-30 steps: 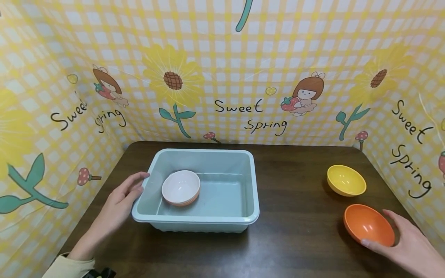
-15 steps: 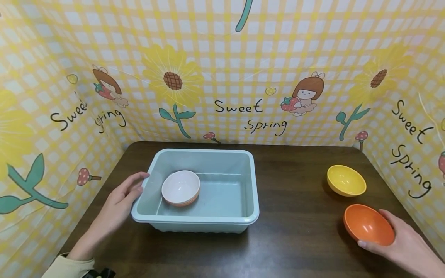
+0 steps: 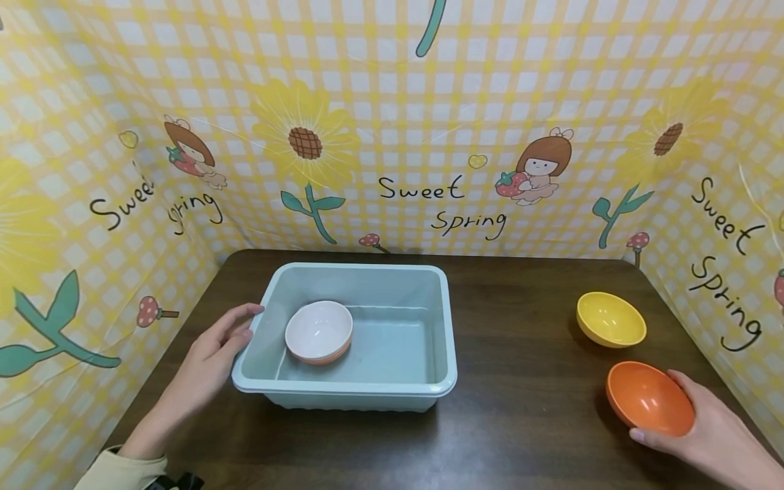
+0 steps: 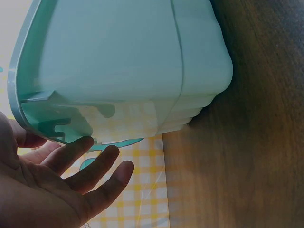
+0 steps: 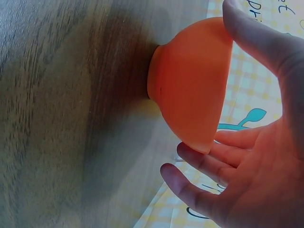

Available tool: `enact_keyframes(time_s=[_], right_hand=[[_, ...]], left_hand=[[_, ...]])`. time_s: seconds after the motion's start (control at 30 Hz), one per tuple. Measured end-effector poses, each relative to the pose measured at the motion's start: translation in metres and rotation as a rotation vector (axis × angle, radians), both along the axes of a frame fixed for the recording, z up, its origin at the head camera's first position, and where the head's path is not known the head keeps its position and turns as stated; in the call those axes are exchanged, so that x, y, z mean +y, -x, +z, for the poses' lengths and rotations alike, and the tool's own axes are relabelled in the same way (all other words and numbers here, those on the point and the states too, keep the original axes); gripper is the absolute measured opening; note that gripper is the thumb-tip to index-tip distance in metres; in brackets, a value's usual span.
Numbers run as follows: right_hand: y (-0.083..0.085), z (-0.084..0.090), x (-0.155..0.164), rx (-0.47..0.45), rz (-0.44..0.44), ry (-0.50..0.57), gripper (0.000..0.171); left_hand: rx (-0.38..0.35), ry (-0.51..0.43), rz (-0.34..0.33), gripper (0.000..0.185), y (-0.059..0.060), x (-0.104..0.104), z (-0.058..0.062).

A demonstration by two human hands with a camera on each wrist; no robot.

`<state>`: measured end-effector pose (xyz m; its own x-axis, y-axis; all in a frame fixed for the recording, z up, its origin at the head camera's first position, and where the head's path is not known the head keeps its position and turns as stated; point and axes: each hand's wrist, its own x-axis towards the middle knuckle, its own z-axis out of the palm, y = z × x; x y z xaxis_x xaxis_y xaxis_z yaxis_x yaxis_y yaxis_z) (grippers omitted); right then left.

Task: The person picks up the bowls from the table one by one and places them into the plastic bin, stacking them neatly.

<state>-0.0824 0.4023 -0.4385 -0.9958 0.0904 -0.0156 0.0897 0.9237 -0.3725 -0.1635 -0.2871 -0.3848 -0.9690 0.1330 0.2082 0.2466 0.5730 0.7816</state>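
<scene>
At the right of the head view, my right hand grips an orange bowl by its rim, thumb on the near side and fingers on the far side. In the right wrist view the orange bowl has its foot close to the table. My left hand touches the left rim of a light blue plastic basin. The left wrist view shows several of its fingers spread loosely below the basin's rim. Inside the basin, on its left side, sits a bowl, white within and orange outside.
A yellow bowl stands just behind the orange one, near the right edge of the dark wooden table. A yellow checked cloth with printed flowers and figures rises around the table's back and both sides.
My right hand's fingers and thumb have closed in on the orange bowl's rim. The bowls, the basin and my left hand keep their places.
</scene>
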Motion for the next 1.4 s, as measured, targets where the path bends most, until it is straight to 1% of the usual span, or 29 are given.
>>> enact_keyframes(time_s=[0.17,0.3,0.53,0.7,0.77,0.9,1.03,1.17,1.23,1.4], right_hand=[[0.0,-0.002,-0.001,0.015,0.009,0.001,0.119],[-0.001,-0.003,-0.001,0.008,0.012,0.007,0.118],[-0.001,-0.004,-0.002,-0.001,-0.01,0.016,0.116],[-0.001,-0.007,-0.003,0.025,-0.036,0.026,0.116],[-0.001,-0.009,-0.004,0.049,-0.053,0.028,0.116],[-0.002,-0.013,-0.004,0.077,-0.095,0.034,0.117],[-0.002,-0.012,-0.007,0.087,-0.131,0.053,0.118],[-0.004,-0.009,-0.012,0.101,-0.152,0.075,0.118],[-0.004,-0.008,-0.013,0.093,-0.162,0.084,0.119],[-0.005,-0.005,-0.017,0.033,-0.2,0.104,0.122]], left_hand=[[-0.028,0.012,0.014,0.038,0.0,0.0,0.001],[-0.026,0.009,0.01,0.038,0.0,0.0,0.001],[-0.023,-0.003,0.002,0.038,0.001,0.0,0.0],[-0.032,0.007,0.01,0.039,0.0,-0.001,0.001],[-0.034,0.007,0.01,0.039,0.0,0.0,0.001],[-0.022,0.0,0.004,0.039,0.0,0.0,0.001],[-0.012,0.001,0.004,0.038,0.0,0.001,0.001],[-0.028,0.005,0.007,0.039,0.0,0.001,0.002],[-0.036,0.004,0.006,0.04,0.0,0.001,0.002],[-0.032,0.006,0.012,0.039,-0.001,0.002,0.002]])
